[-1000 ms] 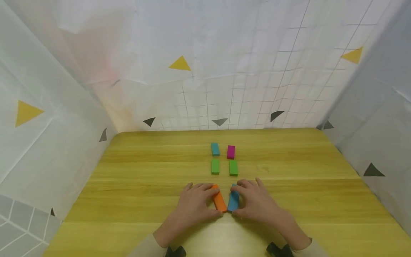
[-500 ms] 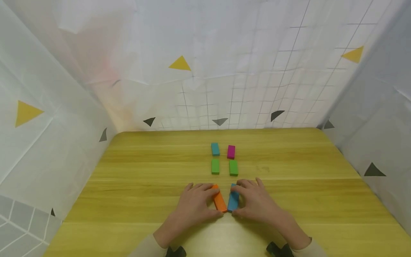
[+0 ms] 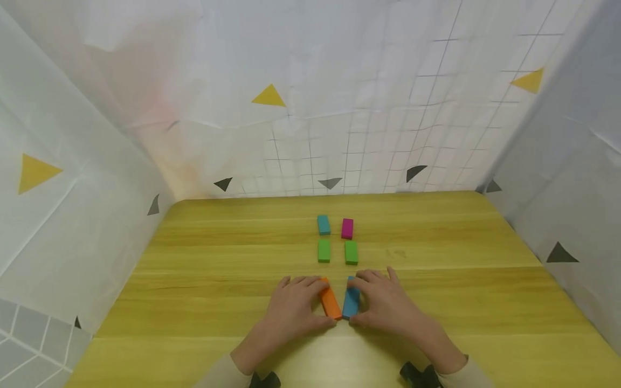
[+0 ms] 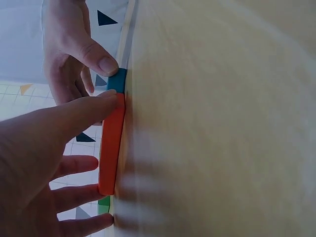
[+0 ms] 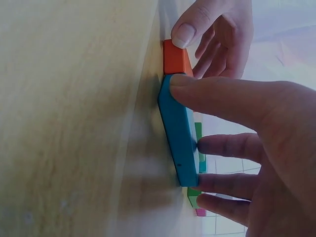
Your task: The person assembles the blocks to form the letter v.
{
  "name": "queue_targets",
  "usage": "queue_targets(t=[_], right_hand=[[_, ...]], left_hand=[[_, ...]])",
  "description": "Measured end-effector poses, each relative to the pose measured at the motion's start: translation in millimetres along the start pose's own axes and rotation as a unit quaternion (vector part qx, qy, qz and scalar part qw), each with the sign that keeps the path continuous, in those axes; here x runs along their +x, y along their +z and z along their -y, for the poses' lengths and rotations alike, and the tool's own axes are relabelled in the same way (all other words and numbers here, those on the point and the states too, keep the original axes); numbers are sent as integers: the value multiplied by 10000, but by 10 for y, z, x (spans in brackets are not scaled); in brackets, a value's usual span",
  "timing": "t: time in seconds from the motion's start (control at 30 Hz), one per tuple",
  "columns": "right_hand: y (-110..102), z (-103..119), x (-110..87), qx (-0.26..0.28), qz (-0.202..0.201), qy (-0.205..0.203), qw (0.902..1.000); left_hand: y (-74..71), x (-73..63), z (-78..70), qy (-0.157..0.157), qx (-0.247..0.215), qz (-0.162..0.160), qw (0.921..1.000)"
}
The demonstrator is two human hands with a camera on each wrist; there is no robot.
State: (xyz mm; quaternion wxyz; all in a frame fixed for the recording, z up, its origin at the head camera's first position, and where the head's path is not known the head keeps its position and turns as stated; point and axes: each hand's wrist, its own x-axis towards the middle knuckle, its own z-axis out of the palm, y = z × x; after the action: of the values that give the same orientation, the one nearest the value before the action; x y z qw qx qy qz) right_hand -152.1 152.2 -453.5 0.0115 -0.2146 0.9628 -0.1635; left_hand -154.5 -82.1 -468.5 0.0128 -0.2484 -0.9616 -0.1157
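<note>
An orange block (image 3: 331, 303) lies slanted on the table, its near end right at the near end of a blue block (image 3: 351, 303). Together they form a narrow V that widens away from the person. My left hand (image 3: 294, 305) pinches the orange block lengthwise, thumb at the near end and fingers at the far end. On the other side, my right hand (image 3: 388, 302) holds the blue block the same way. In the left wrist view the orange block (image 4: 112, 145) stands out under the thumb; the right wrist view shows the blue block (image 5: 178, 133) between thumb and fingers.
Beyond the hands, two green blocks (image 3: 324, 251) lie side by side. Farther back are a teal block (image 3: 323, 225) and a magenta block (image 3: 347, 228). White sheets (image 3: 310, 108) with triangles enclose the wooden table (image 3: 218, 258) at the back and sides.
The view has shifted very slightly. Both hands and all the blocks keep their places on the table.
</note>
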Motion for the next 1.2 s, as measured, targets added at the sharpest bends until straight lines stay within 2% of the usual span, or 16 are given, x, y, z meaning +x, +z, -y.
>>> queue_targets(t=[0.6, 1.2], right_hand=[[-10, -3, 14, 18, 67, -37, 10000], [-57, -53, 43, -34, 118, -236, 9996]], left_hand=[[-2, -6, 11, -166, -306, 86, 9994], [-23, 0, 25, -50, -284, -10, 9996]])
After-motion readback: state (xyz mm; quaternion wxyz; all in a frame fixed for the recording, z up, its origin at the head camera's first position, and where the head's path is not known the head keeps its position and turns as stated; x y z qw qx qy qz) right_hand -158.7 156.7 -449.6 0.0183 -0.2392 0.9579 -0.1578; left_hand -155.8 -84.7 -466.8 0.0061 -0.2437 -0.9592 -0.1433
